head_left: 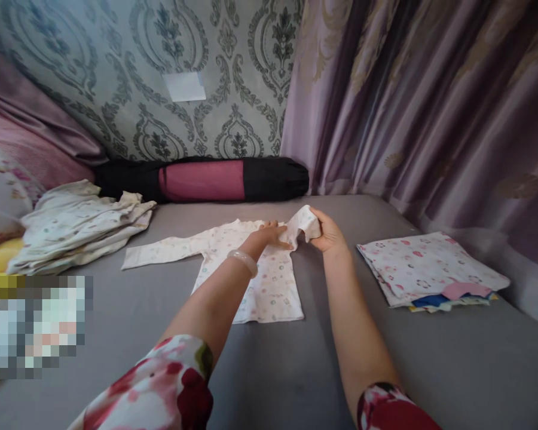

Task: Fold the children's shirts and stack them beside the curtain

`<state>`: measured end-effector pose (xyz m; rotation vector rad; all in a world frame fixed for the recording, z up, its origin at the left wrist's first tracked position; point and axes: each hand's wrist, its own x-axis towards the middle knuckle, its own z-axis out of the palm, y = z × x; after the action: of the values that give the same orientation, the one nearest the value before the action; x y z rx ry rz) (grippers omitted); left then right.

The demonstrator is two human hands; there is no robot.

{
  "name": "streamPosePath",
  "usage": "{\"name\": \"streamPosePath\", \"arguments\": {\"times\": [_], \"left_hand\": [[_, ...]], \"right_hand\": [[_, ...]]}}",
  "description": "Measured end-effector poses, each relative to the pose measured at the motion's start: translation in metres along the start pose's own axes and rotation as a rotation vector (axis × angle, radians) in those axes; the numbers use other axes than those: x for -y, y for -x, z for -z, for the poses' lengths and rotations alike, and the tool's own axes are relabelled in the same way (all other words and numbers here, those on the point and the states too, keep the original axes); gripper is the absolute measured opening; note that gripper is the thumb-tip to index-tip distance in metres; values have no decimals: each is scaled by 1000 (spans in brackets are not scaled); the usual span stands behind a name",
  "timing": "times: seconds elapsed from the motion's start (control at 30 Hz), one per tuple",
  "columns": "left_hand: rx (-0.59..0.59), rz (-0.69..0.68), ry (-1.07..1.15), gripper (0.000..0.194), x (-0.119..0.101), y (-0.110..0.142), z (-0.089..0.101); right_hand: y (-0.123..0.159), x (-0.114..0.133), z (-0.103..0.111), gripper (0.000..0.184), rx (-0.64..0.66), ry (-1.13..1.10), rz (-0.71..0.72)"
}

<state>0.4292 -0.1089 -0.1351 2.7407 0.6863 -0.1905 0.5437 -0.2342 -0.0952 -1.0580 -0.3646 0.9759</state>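
A small white long-sleeved shirt [273,292] with a tiny coloured print lies spread on the grey sheet. One sleeve stretches flat to the left. My left hand [275,235], a pale bangle [243,261] on its wrist, rests with fingers apart on the shirt near its right shoulder. Beside it, my right hand [326,234] grips the end of the other sleeve [308,221], which is lifted off the sheet and bent. Part of the shirt's chest is hidden by my left forearm.
Folded printed clothes [430,266] are stacked at the right. A loose heap of pale clothes [85,218] lies at the left, near a yellow object [4,260]. A black and pink roll [201,180] lies along the wall; a purple curtain [385,107] hangs at right.
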Motion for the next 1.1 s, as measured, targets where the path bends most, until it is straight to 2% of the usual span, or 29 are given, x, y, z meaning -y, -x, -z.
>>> {"name": "streamPosePath", "arguments": {"times": [0.17, 0.3, 0.4, 0.53, 0.6, 0.67, 0.77, 0.83, 0.97, 1.1], "left_hand": [[20, 47, 24, 98, -4, -2, 2], [-106, 2, 126, 91, 5, 2, -9], [-277, 11, 339, 70, 23, 13, -18], [-498, 187, 808, 39, 52, 42, -23], [-554, 273, 999, 37, 67, 59, -23], [-575, 323, 1100, 39, 80, 75, -24], [-611, 369, 1080, 50, 95, 91, -28], [-652, 393, 989, 55, 98, 98, -32], [-731, 378, 780, 49, 90, 102, -40], [-751, 316, 668, 57, 81, 104, -44]], "right_hand": [[-1, -10, -11, 14, 5, -58, -69], [-3, -17, -16, 12, 27, -87, -86], [-5, -23, -21, 10, -21, -121, -95], [-3, -35, -32, 10, -1, -57, -83], [3, -42, -40, 8, 63, -9, -73], [10, -48, -48, 9, 166, 39, -119], [19, -53, -57, 24, 317, 123, -259], [22, -52, -58, 32, 345, 182, -300], [16, -39, -43, 49, 276, 277, -221], [8, -21, -15, 56, 163, 360, -90]]}}
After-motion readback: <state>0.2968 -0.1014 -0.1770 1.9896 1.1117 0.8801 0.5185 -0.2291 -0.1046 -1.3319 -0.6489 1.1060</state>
